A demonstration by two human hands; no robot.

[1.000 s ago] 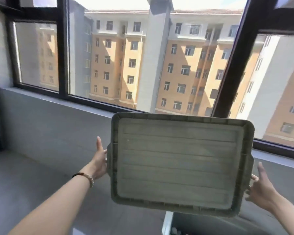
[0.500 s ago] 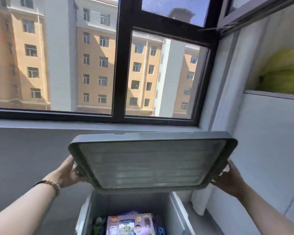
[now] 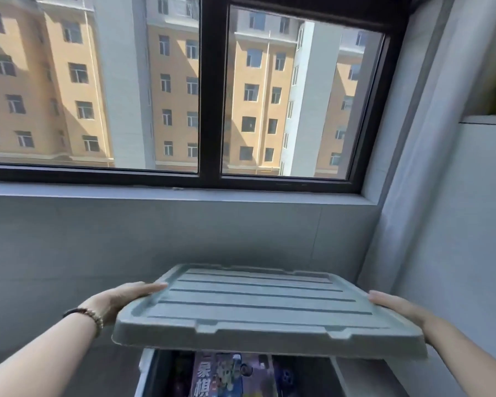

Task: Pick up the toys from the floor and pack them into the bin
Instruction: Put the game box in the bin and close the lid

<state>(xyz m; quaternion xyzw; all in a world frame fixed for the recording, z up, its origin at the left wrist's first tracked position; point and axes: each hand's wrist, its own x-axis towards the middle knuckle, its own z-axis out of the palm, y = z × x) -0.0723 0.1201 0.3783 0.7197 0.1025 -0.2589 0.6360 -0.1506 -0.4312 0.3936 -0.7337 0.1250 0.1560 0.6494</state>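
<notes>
One lid [image 3: 258, 305] is held level, top up, long axis left-right, just above the one bin [image 3: 144, 371]; its ends are gripped by the left hand [image 3: 121, 299] and right hand [image 3: 395, 306]. One toy box [image 3: 224, 376] is seen inside.

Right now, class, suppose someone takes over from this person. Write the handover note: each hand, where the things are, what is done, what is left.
Left hand: grips the left edge of the lid, thumb on top.
Right hand: grips the right edge the same way.
Lid: top side up, roughly level, held above the open bin, not yet seated.
Done: a colourful toy box lies in the bin.
Left: lower the lid onto the bin. Most of the floor is out of view, so check for stray toys.
</notes>
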